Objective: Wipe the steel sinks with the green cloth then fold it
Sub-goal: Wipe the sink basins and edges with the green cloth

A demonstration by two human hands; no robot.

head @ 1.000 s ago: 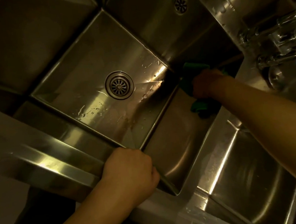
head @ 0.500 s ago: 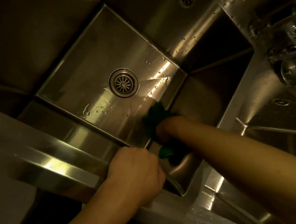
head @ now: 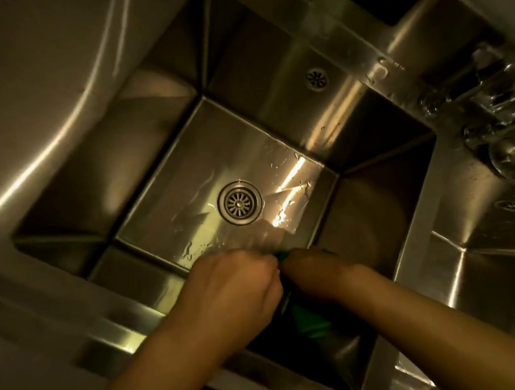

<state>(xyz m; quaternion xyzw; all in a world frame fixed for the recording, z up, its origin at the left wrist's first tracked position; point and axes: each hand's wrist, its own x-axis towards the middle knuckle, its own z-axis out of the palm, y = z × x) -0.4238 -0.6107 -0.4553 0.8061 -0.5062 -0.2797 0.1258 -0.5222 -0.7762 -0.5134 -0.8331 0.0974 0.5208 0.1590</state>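
**Position of the work piece.** The crumpled green cloth [head: 312,321] sits inside the deep square stainless-steel sink [head: 166,185], at the corner nearest the person. The right hand [head: 318,272] lies directly on top of it. Cloth shows past the hand as a thin sliver on the far side and as a larger bunch on the near side. From those two patches, the cloth's long axis is judged to run far-to-near, across the knuckles. The hand is blurred and its fingers are hidden, so whether they curl round the cloth or press it flat cannot be told.

**Supporting hand.** The left hand [head: 237,287] is just beside the right, at the near rim, with fingers curled and knuckles up. What they close on — the rim, the cloth or nothing — is not visible.

**Governing relation.** The right hand is the one on the cloth, and the wet floor lies away from the person and to the left. Water droplets [head: 192,253] stand just beyond the left hand. The round slotted steel drain strainer [head: 240,202] lies farther out. The next stroke is therefore judged to run outward and leftward. The second steel sink [head: 492,265] lies well apart to the right, and folding is not yet due.
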